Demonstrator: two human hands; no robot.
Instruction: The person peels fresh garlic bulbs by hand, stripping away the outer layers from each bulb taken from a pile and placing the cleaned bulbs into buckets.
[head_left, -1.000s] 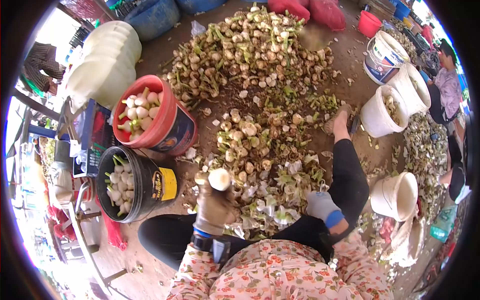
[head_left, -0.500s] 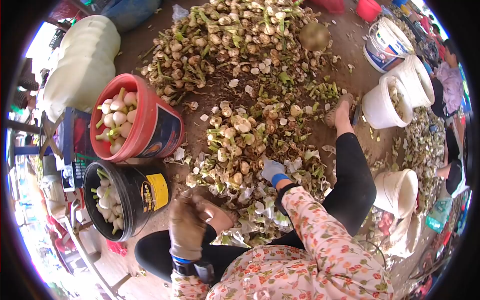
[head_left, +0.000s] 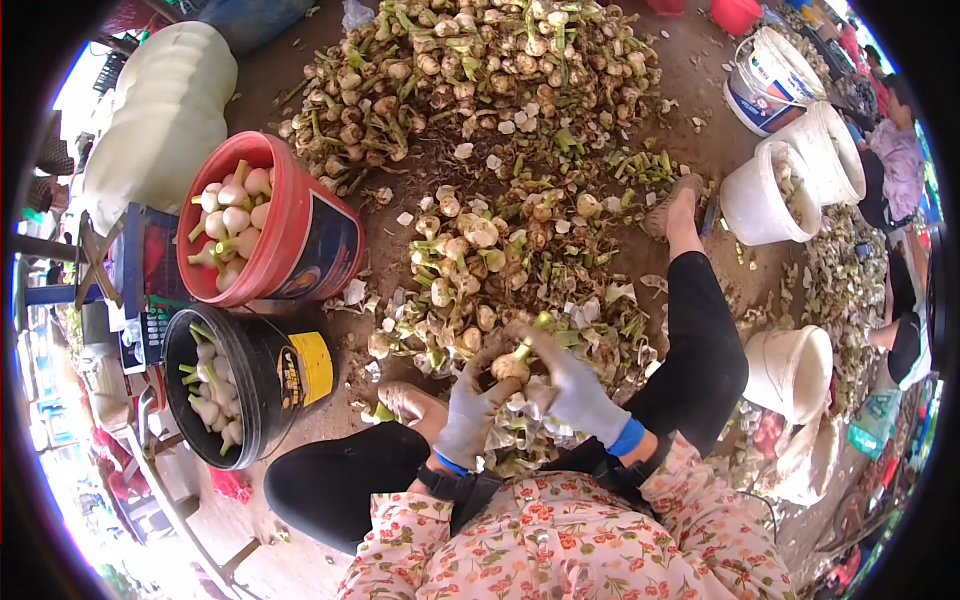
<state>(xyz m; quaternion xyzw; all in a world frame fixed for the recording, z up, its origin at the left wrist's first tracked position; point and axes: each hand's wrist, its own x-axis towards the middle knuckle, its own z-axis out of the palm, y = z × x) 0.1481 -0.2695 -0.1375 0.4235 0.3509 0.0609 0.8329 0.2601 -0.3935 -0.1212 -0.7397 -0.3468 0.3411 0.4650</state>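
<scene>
Gripping bulb (head_left: 510,368) in left hand (head_left: 466,420), between thumb and fingers, just ahead of the palm and toward its right. Pointing stem (head_left: 524,349) away from the body and slightly right, so with long axis slanted up toward the right fingers. Holding right hand (head_left: 580,400) just beside, on the stem side. Blurred at the fingers there: can't tell whether loose or pinching the stem. Nearer to bulb with left, already in contact. Showing nothing solid between right fingers and stem.

Working low over peel scraps (head_left: 625,330), with loose bulbs (head_left: 480,232) just ahead and big heap (head_left: 440,60) farther out. Hemmed in by foot (head_left: 408,402) beside left hand and by right leg (head_left: 690,350) on the other side. Leaving red bucket (head_left: 290,235) and black bucket (head_left: 268,400) out left, both with cleaned bulbs inside; white bucket (head_left: 765,370) beyond right leg.
</scene>
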